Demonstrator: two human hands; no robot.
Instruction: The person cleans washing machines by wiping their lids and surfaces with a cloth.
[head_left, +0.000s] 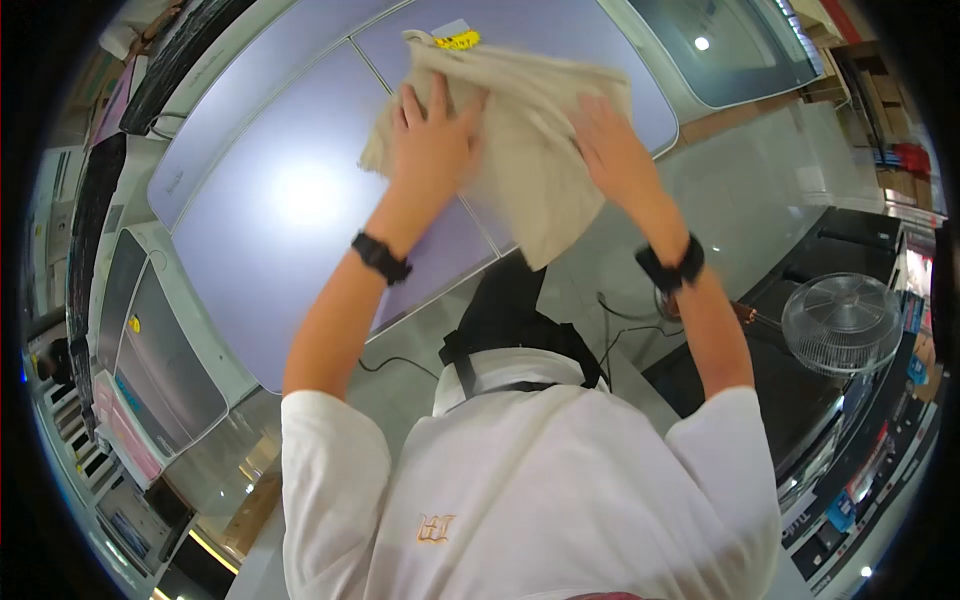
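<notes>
A beige cloth (525, 155) lies at twelve o'clock, spread in folds over a glossy lavender panel (270, 120), its lower corner overhanging the panel's near edge. The left grip (435, 140), between eleven and twelve, is open, fingers splayed across the cloth. The right grip (612, 150), near one o'clock, also touches the cloth, but is blurred; I cannot tell whether it pinches any fabric. A yellow label (459, 40) shows just beyond the cloth's twelve-o'clock edge. A round fan (842, 325) stands at three o'clock, well apart from both.
</notes>
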